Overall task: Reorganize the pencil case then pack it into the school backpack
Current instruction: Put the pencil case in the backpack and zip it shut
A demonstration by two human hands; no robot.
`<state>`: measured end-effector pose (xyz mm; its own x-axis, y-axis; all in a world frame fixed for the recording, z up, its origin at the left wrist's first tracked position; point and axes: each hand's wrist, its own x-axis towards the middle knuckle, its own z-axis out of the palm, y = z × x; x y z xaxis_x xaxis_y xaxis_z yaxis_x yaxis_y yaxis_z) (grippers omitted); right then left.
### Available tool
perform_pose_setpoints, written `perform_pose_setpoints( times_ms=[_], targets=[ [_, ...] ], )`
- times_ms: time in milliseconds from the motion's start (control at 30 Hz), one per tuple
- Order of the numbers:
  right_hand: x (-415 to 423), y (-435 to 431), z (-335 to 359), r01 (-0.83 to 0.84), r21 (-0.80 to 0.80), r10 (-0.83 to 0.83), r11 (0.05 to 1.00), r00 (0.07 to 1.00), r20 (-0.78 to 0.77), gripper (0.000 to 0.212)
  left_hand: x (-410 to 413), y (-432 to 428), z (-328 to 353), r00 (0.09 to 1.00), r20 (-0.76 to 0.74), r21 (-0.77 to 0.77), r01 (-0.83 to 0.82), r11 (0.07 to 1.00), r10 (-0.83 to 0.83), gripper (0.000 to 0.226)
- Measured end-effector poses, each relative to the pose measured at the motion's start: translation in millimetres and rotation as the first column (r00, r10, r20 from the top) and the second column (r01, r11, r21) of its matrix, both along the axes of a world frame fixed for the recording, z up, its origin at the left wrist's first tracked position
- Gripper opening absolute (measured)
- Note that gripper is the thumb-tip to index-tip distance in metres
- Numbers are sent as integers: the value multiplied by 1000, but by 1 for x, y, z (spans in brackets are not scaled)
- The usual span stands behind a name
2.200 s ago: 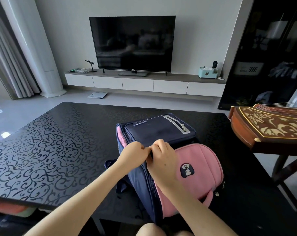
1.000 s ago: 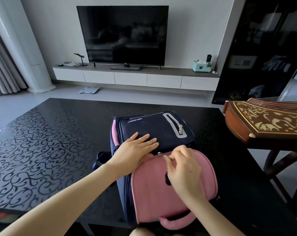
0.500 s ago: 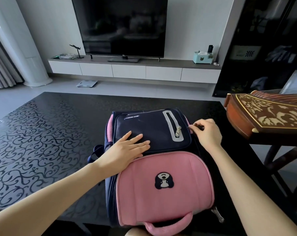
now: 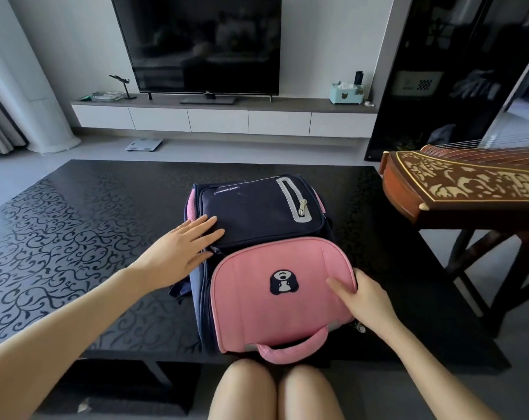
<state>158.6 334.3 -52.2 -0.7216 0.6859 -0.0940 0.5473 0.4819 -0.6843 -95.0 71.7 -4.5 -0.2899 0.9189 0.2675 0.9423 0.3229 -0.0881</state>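
L fingers (image 4: pixel 205 228) flat, R fingers (image 4: pixel 363 281) curled — on backpack (image 4: pixel 257 310)

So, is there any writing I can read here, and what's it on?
White label on the navy pocket of the backpack: lettering too blurred to read.
Logo on the lower edge of the TV: too small to read.
Dog badge on the pink flap: picture only, no words.

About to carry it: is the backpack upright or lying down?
Lying down: the backpack rests flat on the table, pink front panel facing up.
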Motion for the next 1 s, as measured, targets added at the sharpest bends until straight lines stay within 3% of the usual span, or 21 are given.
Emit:
perform_pose_setpoints(
  times_ms=[100, 200, 333, 400, 500, 567, 667, 733, 833, 1000],
  targets=[
    [-13, -8, 9, 67, 183, -60, 981, 997, -44, 36, 6, 14, 8, 995, -84, 46, -47, 998, 51, 44],
    [-23, -11, 34, 135, 310, -109, 941, 989, -100, 42, 9, 21, 25, 996, -59, 157, -62, 986, 72, 48],
    [-36, 17, 99, 279, 495, -175, 823, 953, -246, 43, 25, 35, 70, 990, 7, 323, -133, 937, 138, 11],
    [-50, 42, 143, 317, 542, -171, 778, 938, -302, 38, 32, 45, 86, 976, 45, 383, -215, 899, 214, 23],
    [-76, 74, 207, 189, 628, -150, 755, 982, -115, 36, 41, 64, 98, 921, 265, 405, -374, 834, 284, 33],
    [-87, 87, 232, 96, 570, -76, 816, 995, -58, 25, 45, 75, 95, 863, 409, 386, -458, 801, 296, 34],
    [-80, 79, 256, -29, 368, 138, 930, 951, -275, 32, 45, 84, 78, 767, 538, 336, -576, 745, 351, 35],
    [-64, 55, 259, -2, 452, 164, 892, 933, -321, 39, 46, 85, 66, 715, 591, 315, -632, 709, 375, 39],
    [-41, 7, 229, 93, 708, 183, 700, 935, -304, 49, 50, 85, 50, 653, 664, 300, -678, 671, 364, 41],
    [-14, -41, 155, 285, 709, 101, 646, 888, -448, 61, 60, 92, 40, 585, 748, 322, -733, 599, 315, 44]
  ],
)
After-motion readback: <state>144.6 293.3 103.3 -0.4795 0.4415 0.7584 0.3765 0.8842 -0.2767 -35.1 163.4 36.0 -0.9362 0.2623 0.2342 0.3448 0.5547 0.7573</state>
